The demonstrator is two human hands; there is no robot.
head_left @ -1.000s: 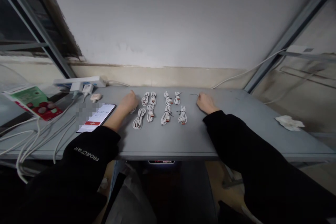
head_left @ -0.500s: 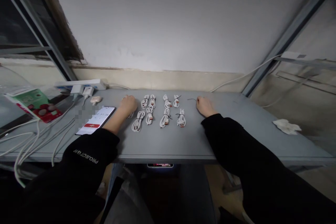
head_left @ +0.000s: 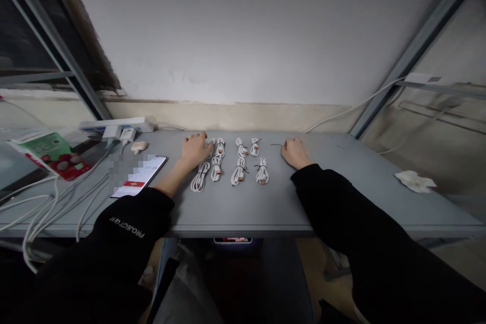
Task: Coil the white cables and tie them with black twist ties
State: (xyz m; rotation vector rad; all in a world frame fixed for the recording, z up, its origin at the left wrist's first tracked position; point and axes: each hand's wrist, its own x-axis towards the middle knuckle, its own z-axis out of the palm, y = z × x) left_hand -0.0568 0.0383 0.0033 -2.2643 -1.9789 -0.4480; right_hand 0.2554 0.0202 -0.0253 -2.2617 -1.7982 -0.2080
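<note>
Coiled white charging cables with dark ties lie in two rows on the grey desk (head_left: 228,207). My left hand (head_left: 195,149), its fingers curled, covers most of the back-left cable (head_left: 211,148); its fingertips are hidden. A front-left cable (head_left: 199,177) lies just below that hand. Nearby are another back cable (head_left: 220,147), a cable with an orange plug (head_left: 241,147) and a front-right cable (head_left: 261,171). My right hand (head_left: 294,152) rests closed on the desk, right of the rows. A thin black tie (head_left: 276,144) sticks out at its left; what its fingers hold is hidden.
A phone (head_left: 144,177) lies by my left forearm. Behind it are an earbud case (head_left: 138,147), a power strip (head_left: 140,124) with chargers, and a green and red packet (head_left: 56,154). Loose cords (head_left: 41,212) run down the left side. A crumpled tissue (head_left: 414,181) lies far right.
My left hand has moved right and slightly away from me, onto the back-left cable, which was uncovered before. My right hand has barely moved.
</note>
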